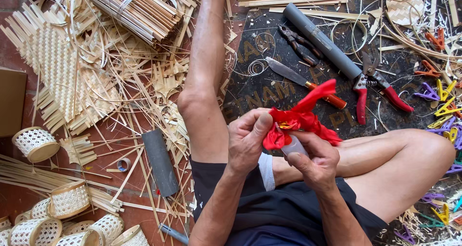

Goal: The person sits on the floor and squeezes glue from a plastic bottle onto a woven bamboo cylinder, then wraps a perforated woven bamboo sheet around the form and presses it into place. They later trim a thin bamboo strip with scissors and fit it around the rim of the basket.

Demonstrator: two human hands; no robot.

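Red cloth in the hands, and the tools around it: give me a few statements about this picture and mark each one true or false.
1. Both hands are on the red cloth. True: the left hand pinches it and the right hand holds it from below.
2. The red-handled pruning shears lie on the dark mat. True.
3. The knife is in the right hand. False: it lies on the mat, untouched.
4. Small woven baskets sit at the lower left. True.
5. The grey tube by the knee stands upright. False: it lies flat on the floor.
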